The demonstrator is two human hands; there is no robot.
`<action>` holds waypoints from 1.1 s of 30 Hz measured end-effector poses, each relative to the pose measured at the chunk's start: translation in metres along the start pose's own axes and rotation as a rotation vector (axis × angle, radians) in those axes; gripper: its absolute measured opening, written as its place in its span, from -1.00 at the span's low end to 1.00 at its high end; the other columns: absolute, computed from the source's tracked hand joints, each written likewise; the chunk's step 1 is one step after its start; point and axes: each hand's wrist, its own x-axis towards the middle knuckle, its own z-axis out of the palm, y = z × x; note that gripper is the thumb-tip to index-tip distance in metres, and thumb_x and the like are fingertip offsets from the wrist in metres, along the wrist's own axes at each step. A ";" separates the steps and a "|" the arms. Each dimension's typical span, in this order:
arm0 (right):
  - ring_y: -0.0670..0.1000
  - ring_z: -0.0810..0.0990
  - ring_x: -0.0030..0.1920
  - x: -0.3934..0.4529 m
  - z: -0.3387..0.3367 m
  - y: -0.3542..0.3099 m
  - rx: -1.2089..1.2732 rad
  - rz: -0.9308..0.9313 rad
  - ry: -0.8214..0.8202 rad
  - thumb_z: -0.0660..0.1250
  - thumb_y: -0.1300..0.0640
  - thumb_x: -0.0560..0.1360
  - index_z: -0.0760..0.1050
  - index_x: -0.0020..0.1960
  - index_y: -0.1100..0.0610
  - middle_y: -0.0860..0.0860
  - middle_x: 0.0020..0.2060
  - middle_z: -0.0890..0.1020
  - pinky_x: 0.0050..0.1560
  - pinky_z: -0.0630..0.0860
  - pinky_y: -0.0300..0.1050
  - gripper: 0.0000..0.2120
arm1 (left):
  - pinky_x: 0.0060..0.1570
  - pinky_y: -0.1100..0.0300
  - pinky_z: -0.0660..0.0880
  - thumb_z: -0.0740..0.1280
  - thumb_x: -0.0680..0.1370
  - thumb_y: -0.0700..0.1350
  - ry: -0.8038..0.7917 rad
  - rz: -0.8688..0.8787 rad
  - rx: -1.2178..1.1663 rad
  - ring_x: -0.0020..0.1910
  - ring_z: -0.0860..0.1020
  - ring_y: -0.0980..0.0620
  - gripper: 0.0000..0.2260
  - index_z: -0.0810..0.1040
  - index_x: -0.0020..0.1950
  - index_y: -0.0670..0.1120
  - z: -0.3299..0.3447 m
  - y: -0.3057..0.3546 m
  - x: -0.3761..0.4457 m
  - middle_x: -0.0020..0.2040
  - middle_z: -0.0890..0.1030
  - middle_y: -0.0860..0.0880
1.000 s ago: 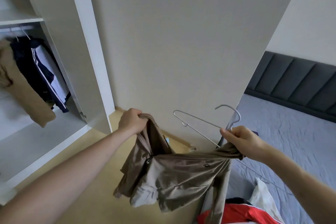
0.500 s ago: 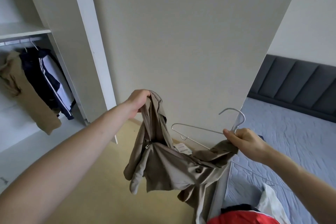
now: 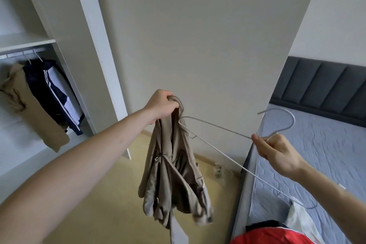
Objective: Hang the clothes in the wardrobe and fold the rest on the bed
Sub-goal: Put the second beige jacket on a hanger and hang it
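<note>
A beige jacket (image 3: 172, 180) hangs bunched from my left hand (image 3: 163, 105), which grips its top at centre frame. My right hand (image 3: 275, 150) pinches the neck of a thin white wire hanger (image 3: 217, 128). The hanger's left tip reaches into the jacket just below my left hand, and its hook curls up to the right. The open wardrobe (image 3: 29, 41) stands at left, with a tan garment (image 3: 31, 105) and a navy-and-white jacket (image 3: 53, 93) hung on its rail. The bed (image 3: 326, 144) with a blue-grey cover lies at right.
A broad white wardrobe door (image 3: 198, 35) stands open straight ahead between wardrobe and bed. A red garment (image 3: 271, 235), a white one (image 3: 303, 222) and a dark one lie on the bed's near end. The dark padded headboard (image 3: 324, 87) is at far right. Yellowish floor lies below.
My left hand has lifted the jacket higher and my right hand has let go of the cloth, keeping only the hanger. The jacket now hangs straight down, with the hanger tip inside it.
</note>
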 end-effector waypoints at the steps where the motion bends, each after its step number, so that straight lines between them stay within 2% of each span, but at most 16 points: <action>1: 0.09 0.11 -0.42 -0.002 0.003 -0.006 0.014 0.007 -0.018 0.16 -0.29 0.61 0.12 -0.42 0.21 0.04 -0.49 0.19 -0.38 0.16 -0.03 -0.32 | -0.29 0.15 0.31 0.35 0.40 -0.14 0.007 -0.018 -0.007 -0.38 0.37 0.07 -0.85 0.51 -0.38 -0.06 0.003 0.003 -0.001 -0.42 0.46 0.10; 2: 0.08 0.11 -0.42 -0.003 0.007 -0.010 0.025 0.011 -0.032 0.17 -0.29 0.61 0.11 -0.43 0.18 0.04 -0.49 0.17 -0.39 0.15 -0.04 -0.33 | -0.28 0.16 0.36 0.34 0.40 -0.08 0.011 -0.036 -0.013 -0.37 0.40 0.07 -0.86 0.56 -0.35 -0.07 0.006 0.005 -0.002 -0.40 0.50 0.09; 6: 0.00 0.14 -0.47 -0.006 0.028 -0.019 0.021 0.050 -0.024 0.21 -0.32 0.60 0.13 -0.46 0.10 -0.03 -0.53 0.18 -0.45 0.15 -0.18 -0.33 | -0.28 0.15 0.32 0.27 0.39 0.08 0.024 -0.070 -0.023 -0.37 0.35 0.08 -0.69 0.50 -0.28 -0.18 0.010 0.020 -0.003 -0.36 0.43 0.03; 10: -0.10 0.27 -0.65 -0.004 0.060 -0.020 -0.035 0.102 0.049 0.26 -0.16 0.65 0.23 -0.54 0.10 -0.09 -0.67 0.24 -0.53 0.17 -0.31 -0.34 | -0.37 0.15 0.15 0.26 0.43 0.12 -0.030 -0.023 -0.065 -0.42 0.20 0.05 -0.73 0.31 -0.32 -0.03 0.008 0.035 -0.008 -0.38 0.22 0.03; 12: -0.09 0.26 -0.61 0.001 0.073 -0.022 -0.045 0.120 0.101 0.26 -0.15 0.66 0.23 -0.52 0.17 -0.05 -0.65 0.29 -0.50 0.23 -0.21 -0.33 | -0.48 0.20 0.09 0.25 0.43 0.12 -0.037 0.023 -0.090 -0.44 0.15 0.05 -0.67 0.18 -0.38 0.02 0.005 0.043 -0.011 -0.42 0.16 0.06; 15: 0.03 0.27 -0.52 0.011 0.081 -0.028 -0.090 0.159 0.192 0.27 -0.13 0.65 0.23 -0.47 0.23 0.02 -0.61 0.31 -0.41 0.33 0.03 -0.35 | -0.54 0.21 0.07 0.24 0.47 0.09 0.030 0.087 -0.064 -0.45 0.15 0.05 -0.63 0.13 -0.40 0.01 -0.004 0.057 -0.016 -0.43 0.15 0.06; 17: 0.03 0.25 -0.53 0.016 0.085 -0.035 -0.093 0.146 0.266 0.28 -0.12 0.64 0.18 -0.51 0.17 0.01 -0.64 0.27 -0.42 0.30 0.03 -0.34 | -0.50 0.22 0.15 0.24 0.49 0.08 0.033 0.101 -0.091 -0.49 0.23 0.06 -0.62 0.21 -0.45 -0.03 -0.008 0.066 -0.026 -0.47 0.23 0.05; 18: 0.02 0.23 -0.55 0.018 0.087 -0.040 -0.083 0.130 0.297 0.28 -0.12 0.64 0.17 -0.52 0.16 0.00 -0.65 0.25 -0.43 0.25 0.01 -0.34 | -0.47 0.24 0.25 0.24 0.48 0.11 -0.014 0.112 -0.131 -0.49 0.33 0.05 -0.62 0.34 -0.45 -0.08 -0.007 0.071 -0.033 -0.48 0.35 0.00; 20: 0.00 0.20 -0.54 0.024 0.095 -0.050 -0.023 0.102 0.348 0.28 -0.09 0.66 0.15 -0.50 0.17 -0.01 -0.63 0.20 -0.43 0.22 0.02 -0.35 | -0.34 0.27 0.44 0.22 0.44 0.16 -0.146 0.168 -0.137 -0.39 0.55 0.01 -0.57 0.56 -0.27 -0.22 0.002 0.082 -0.049 -0.39 0.59 -0.16; 21: -0.02 0.18 -0.52 0.027 0.099 -0.055 0.036 0.092 0.374 0.27 -0.06 0.66 0.13 -0.48 0.16 -0.03 -0.61 0.18 -0.43 0.22 0.03 -0.37 | -0.30 0.29 0.48 0.21 0.44 0.16 -0.203 0.211 -0.086 -0.35 0.61 0.02 -0.55 0.60 -0.20 -0.23 0.008 0.086 -0.057 -0.34 0.64 -0.18; 22: -0.05 0.16 -0.50 0.030 0.101 -0.058 0.100 0.083 0.407 0.25 -0.05 0.64 0.12 -0.47 0.13 -0.06 -0.59 0.16 -0.44 0.19 0.01 -0.40 | -0.28 0.34 0.48 0.22 0.46 0.15 -0.244 0.261 -0.015 -0.32 0.63 0.06 -0.58 0.60 -0.19 -0.20 0.012 0.089 -0.064 -0.34 0.67 -0.10; 24: -0.10 0.12 -0.48 0.033 0.101 -0.061 0.197 0.070 0.482 0.24 -0.07 0.62 0.14 -0.46 0.09 -0.11 -0.57 0.13 -0.46 0.11 -0.08 -0.44 | -0.34 0.39 0.41 0.30 0.50 0.10 -0.295 0.339 0.124 -0.37 0.58 0.19 -0.70 0.54 -0.28 -0.10 0.016 0.089 -0.073 -0.40 0.63 0.07; 26: -0.11 0.11 -0.49 0.033 0.096 -0.057 0.272 0.061 0.541 0.24 -0.11 0.65 0.13 -0.49 0.06 -0.15 -0.57 0.13 -0.49 0.07 -0.15 -0.39 | -0.37 0.37 0.36 0.36 0.52 0.03 -0.350 0.381 0.218 -0.43 0.53 0.19 -0.71 0.44 -0.35 -0.05 0.014 0.080 -0.078 -0.43 0.58 0.09; 28: -0.12 0.10 -0.50 0.030 0.087 -0.055 0.312 0.032 0.577 0.22 -0.16 0.63 0.11 -0.50 0.02 -0.16 -0.57 0.12 -0.50 0.05 -0.20 -0.39 | -0.33 0.21 0.37 0.40 0.51 0.06 -0.409 0.422 0.306 -0.42 0.47 0.15 -0.69 0.41 -0.33 -0.03 0.009 0.070 -0.083 -0.40 0.53 0.08; 31: -0.14 0.08 -0.52 0.030 0.076 -0.057 0.334 -0.018 0.618 0.22 -0.14 0.63 0.13 -0.51 0.00 -0.16 -0.58 0.12 -0.51 0.03 -0.25 -0.40 | -0.15 0.16 0.50 0.40 0.47 0.17 -0.540 0.488 0.483 -0.15 0.55 0.18 -0.83 0.54 -0.18 0.11 0.001 0.066 -0.085 -0.13 0.59 0.15; 33: -0.15 0.09 -0.55 0.032 0.069 -0.059 0.348 -0.056 0.635 0.22 -0.08 0.65 0.15 -0.53 -0.02 -0.17 -0.59 0.13 -0.52 0.02 -0.26 -0.40 | -0.05 0.21 0.48 0.33 0.43 0.12 -0.497 0.593 0.539 0.00 0.54 0.26 -0.96 0.54 -0.13 0.25 -0.006 0.073 -0.078 -0.02 0.56 0.25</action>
